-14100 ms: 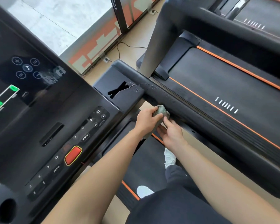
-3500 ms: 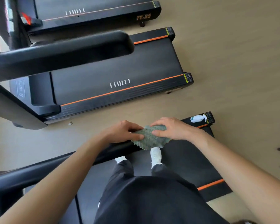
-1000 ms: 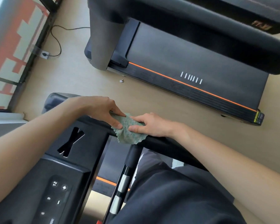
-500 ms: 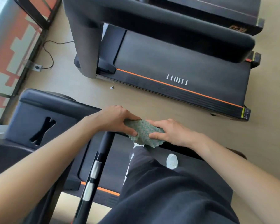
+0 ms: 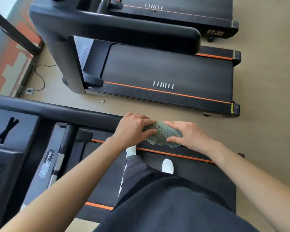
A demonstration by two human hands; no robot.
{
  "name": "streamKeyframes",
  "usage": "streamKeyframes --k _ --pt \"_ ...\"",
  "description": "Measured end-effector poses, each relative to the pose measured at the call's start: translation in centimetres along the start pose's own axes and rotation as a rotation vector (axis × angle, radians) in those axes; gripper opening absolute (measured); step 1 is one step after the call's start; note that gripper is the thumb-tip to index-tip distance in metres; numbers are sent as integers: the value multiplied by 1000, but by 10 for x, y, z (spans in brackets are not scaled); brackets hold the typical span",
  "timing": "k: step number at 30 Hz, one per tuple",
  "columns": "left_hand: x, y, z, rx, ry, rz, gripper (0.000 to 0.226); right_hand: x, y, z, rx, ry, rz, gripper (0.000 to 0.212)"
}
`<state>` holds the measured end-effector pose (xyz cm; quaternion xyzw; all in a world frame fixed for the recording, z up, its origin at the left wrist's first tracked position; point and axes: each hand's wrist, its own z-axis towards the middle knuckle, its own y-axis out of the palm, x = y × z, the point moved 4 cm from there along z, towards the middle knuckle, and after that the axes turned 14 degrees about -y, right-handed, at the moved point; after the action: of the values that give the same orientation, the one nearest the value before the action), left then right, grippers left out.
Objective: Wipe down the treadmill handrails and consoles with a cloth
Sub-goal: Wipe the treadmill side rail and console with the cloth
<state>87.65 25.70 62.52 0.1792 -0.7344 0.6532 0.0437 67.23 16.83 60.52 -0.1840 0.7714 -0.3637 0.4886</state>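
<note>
- Far left: black console (image 5: pixel 10 131), joined to the near treadmill's handrail (image 5: pixel 74 113).
- Centre: left hand (image 5: pixel 132 131) curled over the handrail, pinching the green cloth (image 5: pixel 162 135) draped on it.
- Right: right hand (image 5: pixel 187 136) gripping the cloth's other edge, close beside.

The cloth (image 5: pixel 162 134) is green fabric, bumpy and rough, with a frayed-looking scalloped edge. The handrail (image 5: pixel 77 114) is smooth matt black. The console (image 5: pixel 23 139) at near left is smooth black plastic with a faint sheen. The far belt (image 5: pixel 174 67) looks matt and finely grained. The floor (image 5: pixel 266 97) is smooth tan.
</note>
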Motion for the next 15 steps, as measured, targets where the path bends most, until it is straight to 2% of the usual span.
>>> streamKeyframes --k 5,12,15 --pt "56 31 -7 133 -30 -51 43 25 -9 -54 149 25 -11 75" --pt "113 56 -19 343 -54 -123 43 61 4 -101 304 49 135 83" --pt "130 65 -26 418 -38 -116 39 68 11 -112 367 -1 39 80"
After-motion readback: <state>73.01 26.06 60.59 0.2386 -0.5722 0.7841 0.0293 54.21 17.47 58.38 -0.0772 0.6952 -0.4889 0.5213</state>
